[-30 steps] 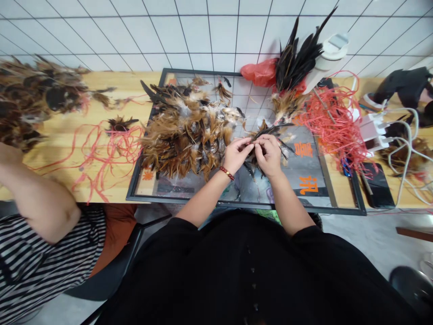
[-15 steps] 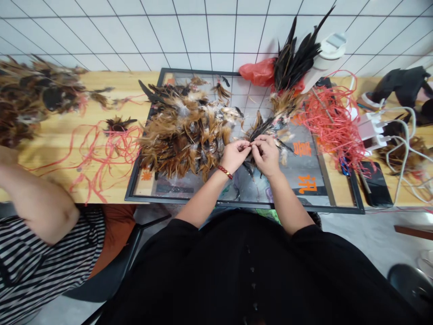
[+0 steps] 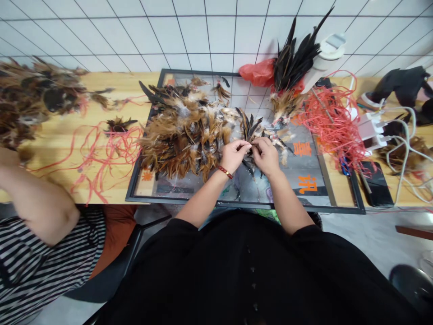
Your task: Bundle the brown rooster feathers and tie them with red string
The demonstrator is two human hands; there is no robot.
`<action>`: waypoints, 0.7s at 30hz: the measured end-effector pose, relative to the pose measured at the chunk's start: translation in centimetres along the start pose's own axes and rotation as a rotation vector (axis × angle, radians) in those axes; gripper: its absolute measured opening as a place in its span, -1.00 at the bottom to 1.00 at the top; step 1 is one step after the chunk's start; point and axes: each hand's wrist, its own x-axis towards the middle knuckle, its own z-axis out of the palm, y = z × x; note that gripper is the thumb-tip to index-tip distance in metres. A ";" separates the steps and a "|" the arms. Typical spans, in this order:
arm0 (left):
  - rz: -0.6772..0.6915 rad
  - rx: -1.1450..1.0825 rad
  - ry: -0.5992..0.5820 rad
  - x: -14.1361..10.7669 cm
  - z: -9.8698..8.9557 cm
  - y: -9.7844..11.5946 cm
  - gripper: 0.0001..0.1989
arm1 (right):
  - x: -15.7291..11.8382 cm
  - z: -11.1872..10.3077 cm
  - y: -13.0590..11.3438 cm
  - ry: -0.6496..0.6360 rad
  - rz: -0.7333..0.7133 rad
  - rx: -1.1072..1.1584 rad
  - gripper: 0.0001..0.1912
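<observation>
My left hand (image 3: pixel 234 154), with a red bead bracelet at the wrist, and my right hand (image 3: pixel 266 155) meet fingertip to fingertip over the black-framed panel (image 3: pixel 209 192). Both are pinched at the base of a small bunch of dark feathers (image 3: pixel 249 128), whose tips fan out beyond the fingers. A wide heap of brown feather bunches (image 3: pixel 189 131) lies just left of my left hand. Loose pale and dark feathers (image 3: pixel 282 137) are scattered by my right hand. Whatever fine strand may be between the fingertips is too small to make out.
Pink-red raffia (image 3: pixel 338 117) lies tangled at the right, near a black phone (image 3: pixel 376 183) and white cables (image 3: pixel 406 149). Long black feathers (image 3: pixel 294 58) stand against the wall. At the left are more raffia (image 3: pixel 98 153), a feather pile (image 3: pixel 37 95) and a person's arm (image 3: pixel 40 203).
The dark feather bunch at my fingertips now points up and fans out, where it leaned to the right before. Both hands have stayed nearly in place, still pinched together.
</observation>
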 end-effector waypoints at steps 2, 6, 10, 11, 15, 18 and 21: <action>0.115 0.121 -0.037 -0.1 -0.2 0.1 -0.91 | 0.1 -0.2 -0.3 0.099 -0.016 0.044 -0.77; 0.308 0.320 -0.123 -0.4 -0.6 0.4 -0.88 | 0.5 -0.6 -0.5 0.157 -0.050 0.142 -0.70; 0.375 0.467 -0.194 -0.6 -0.7 0.4 -0.83 | 0.5 -0.3 -0.3 0.005 0.012 0.264 -0.63; 0.390 0.515 -0.213 -0.7 -0.8 0.3 -0.81 | 0.5 -0.2 -0.1 -0.020 0.037 0.307 -0.63; 0.449 0.606 -0.285 -0.6 -1.0 0.3 -0.78 | 0.4 0.3 0.5 -0.046 0.196 0.433 -0.69; 0.462 0.584 -0.308 -0.6 -1.1 0.4 -0.78 | 0.4 0.4 0.7 -0.022 0.204 0.354 -0.74; 0.404 0.506 -0.270 -0.6 -1.0 0.5 -0.81 | 0.5 0.2 0.8 0.029 0.119 0.189 -0.75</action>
